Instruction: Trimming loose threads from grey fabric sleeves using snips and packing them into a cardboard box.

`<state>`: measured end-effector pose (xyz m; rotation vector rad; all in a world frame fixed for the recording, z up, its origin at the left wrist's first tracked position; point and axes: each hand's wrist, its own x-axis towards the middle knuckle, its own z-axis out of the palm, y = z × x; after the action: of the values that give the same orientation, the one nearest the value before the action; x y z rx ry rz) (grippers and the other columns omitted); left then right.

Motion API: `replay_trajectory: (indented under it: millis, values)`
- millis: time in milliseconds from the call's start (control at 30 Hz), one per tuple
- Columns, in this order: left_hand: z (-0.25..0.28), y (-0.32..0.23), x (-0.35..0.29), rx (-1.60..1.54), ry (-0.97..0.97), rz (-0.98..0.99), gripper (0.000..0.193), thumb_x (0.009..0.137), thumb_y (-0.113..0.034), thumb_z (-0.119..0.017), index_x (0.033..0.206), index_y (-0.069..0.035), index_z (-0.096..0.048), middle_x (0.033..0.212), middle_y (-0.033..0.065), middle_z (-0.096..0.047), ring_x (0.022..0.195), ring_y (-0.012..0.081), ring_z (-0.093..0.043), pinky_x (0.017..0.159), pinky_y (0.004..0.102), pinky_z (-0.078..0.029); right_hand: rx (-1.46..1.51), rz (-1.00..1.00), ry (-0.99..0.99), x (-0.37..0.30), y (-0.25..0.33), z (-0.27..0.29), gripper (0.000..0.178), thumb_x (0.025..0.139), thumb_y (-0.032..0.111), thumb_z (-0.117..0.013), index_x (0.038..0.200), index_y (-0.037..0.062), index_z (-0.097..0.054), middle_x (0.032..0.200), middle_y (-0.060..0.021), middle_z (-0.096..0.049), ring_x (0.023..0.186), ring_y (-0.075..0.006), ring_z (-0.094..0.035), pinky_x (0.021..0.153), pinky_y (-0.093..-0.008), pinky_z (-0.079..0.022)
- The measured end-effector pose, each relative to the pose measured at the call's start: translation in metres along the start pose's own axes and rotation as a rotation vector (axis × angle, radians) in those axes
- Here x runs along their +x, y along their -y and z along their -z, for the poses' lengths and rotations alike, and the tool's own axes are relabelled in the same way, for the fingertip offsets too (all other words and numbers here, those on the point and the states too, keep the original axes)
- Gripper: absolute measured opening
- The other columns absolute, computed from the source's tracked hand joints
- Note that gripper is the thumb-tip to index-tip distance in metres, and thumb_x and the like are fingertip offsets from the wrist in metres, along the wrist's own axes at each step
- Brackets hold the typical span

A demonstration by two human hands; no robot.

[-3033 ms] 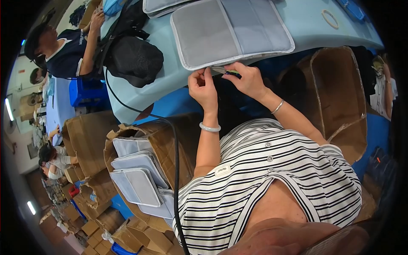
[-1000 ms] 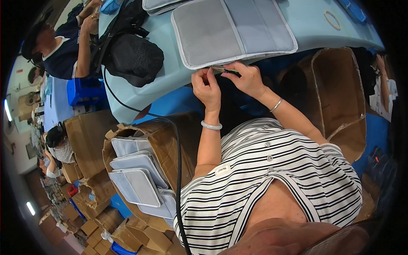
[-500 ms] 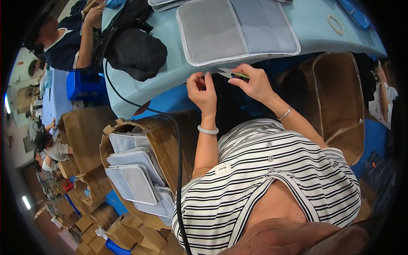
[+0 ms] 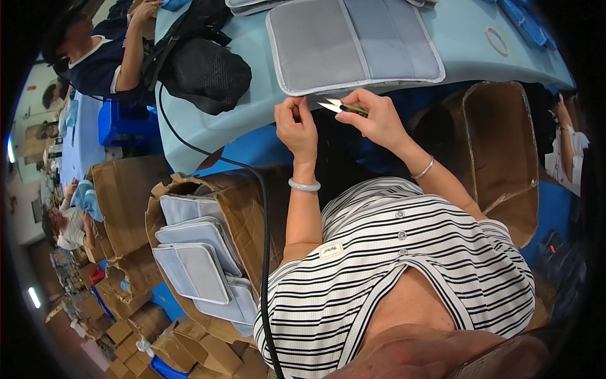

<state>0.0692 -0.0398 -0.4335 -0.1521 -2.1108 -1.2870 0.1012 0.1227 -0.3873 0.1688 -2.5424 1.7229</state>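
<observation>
My right hand (image 4: 377,120) grips a pair of small thread snips (image 4: 332,107) with a green handle; the blades stand apart and point left. Across from the blade tips, my left hand (image 4: 297,134) is closed, thumb against the fingers. Whatever it pinches is too small or hidden to make out. Both hands are just off the near edge of a pale blue table (image 4: 189,129). Beyond them lies a flat grey fabric piece (image 4: 319,50) with light binding and a seam across it, its near edge close to my left fingertips.
Several similar grey pieces (image 4: 192,271) fill a carton (image 4: 243,215) at my left. Another carton (image 4: 499,145) stands at my right. A black cap-like bundle (image 4: 208,76) and a tan ring (image 4: 496,41) lie on the table. A black cable (image 4: 265,252) runs past my left arm. Co-workers sit farther left.
My left hand has shifted slightly left and away from me, nearer the fabric's edge. My right hand keeps hold of the snips, nearly in place. At far left, a co-worker's posture has changed.
</observation>
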Motion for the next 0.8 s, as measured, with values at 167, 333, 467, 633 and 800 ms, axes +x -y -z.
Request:
replay_trajectory:
  millis: [167, 333, 467, 633, 800]
  values:
    - [-0.002, 0.001, -0.004, -0.014, 0.018, 0.011, 0.009, 0.086, -0.007, -0.062, 0.085, 0.0, -0.056, 0.072, 0.0058, -0.047, 0.058, 0.017, -0.044, 0.054, 0.0303, -0.037, -0.135, 0.079, -0.024, 0.01, 0.01, -0.003, 0.026, 0.077, 0.019, -0.073, 0.089, -0.0006, -0.062, 0.062, -0.0058, -0.061, 0.052, -0.011, -0.055, 0.05, -0.024, -0.042]
    - [-0.004, 0.0, -0.004, -0.023, 0.025, -0.007, 0.009, 0.086, -0.006, -0.061, 0.085, 0.0, -0.055, 0.071, 0.0064, -0.046, 0.057, 0.0177, -0.043, 0.053, 0.0301, -0.037, -0.264, 0.156, -0.082, 0.016, 0.013, -0.008, 0.028, 0.076, 0.027, -0.072, 0.086, 0.0013, -0.064, 0.069, -0.0109, -0.064, 0.059, -0.0239, -0.062, 0.055, -0.0299, -0.046]
    - [-0.004, -0.001, -0.004, -0.041, 0.033, 0.027, 0.009, 0.086, -0.006, -0.06, 0.085, 0.0, -0.055, 0.07, 0.0066, -0.045, 0.056, 0.018, -0.043, 0.053, 0.0304, -0.037, -0.315, 0.15, -0.075, 0.019, 0.017, -0.01, 0.029, 0.076, 0.028, -0.072, 0.085, 0.0024, -0.064, 0.071, -0.0109, -0.065, 0.061, -0.0264, -0.063, 0.055, -0.0315, -0.047]
    - [-0.003, -0.001, -0.004, -0.028, 0.034, 0.018, 0.009, 0.086, -0.006, -0.06, 0.084, 0.0, -0.054, 0.07, 0.0068, -0.045, 0.056, 0.0181, -0.043, 0.052, 0.0308, -0.037, -0.33, 0.165, -0.066, 0.021, 0.015, -0.01, 0.028, 0.076, 0.028, -0.072, 0.085, 0.0027, -0.065, 0.07, -0.0107, -0.065, 0.06, -0.0266, -0.063, 0.055, -0.0315, -0.047]
    - [0.0, 0.0, -0.006, 0.003, 0.059, 0.024, 0.007, 0.086, -0.005, -0.06, 0.087, -0.002, -0.054, 0.071, 0.0079, -0.049, 0.059, 0.0222, -0.048, 0.054, 0.0335, -0.04, -0.32, 0.156, -0.039, 0.02, 0.018, -0.006, 0.026, 0.076, 0.026, -0.073, 0.085, 0.0027, -0.064, 0.07, -0.0111, -0.065, 0.06, -0.0262, -0.063, 0.055, -0.0313, -0.047]
